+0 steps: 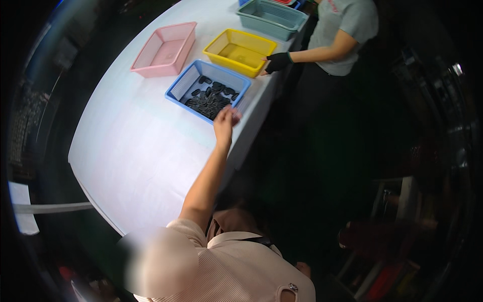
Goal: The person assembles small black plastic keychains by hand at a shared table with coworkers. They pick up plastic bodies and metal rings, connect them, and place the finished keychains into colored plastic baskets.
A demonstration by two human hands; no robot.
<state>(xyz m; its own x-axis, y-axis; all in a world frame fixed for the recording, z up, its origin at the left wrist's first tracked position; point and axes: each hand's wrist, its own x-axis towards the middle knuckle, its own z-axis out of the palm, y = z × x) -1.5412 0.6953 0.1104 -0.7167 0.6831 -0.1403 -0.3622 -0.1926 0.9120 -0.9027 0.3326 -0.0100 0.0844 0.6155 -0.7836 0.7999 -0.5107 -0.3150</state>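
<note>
My left arm stretches over the white table to a blue plastic basket (176, 98). At the basket's near right corner is my left hand (225, 119), its fingers curled together and partly blurred. Whatever they may hold is too small and smeared to make out. Many small black parts (207, 103) lie heaped inside the basket, some rod-like and some oval. Beside my beige shirt, low in the view, a small patch of my right hand (303, 269) shows; its fingers are hidden.
Beyond the blue basket stand a pink basket (142, 69), a yellow basket (221, 56) and a grey-green basket (274, 30). A co-worker's hand in a black fingerless glove (278, 62) is at the yellow one's right end. The white table (131, 136) has its edge along my right.
</note>
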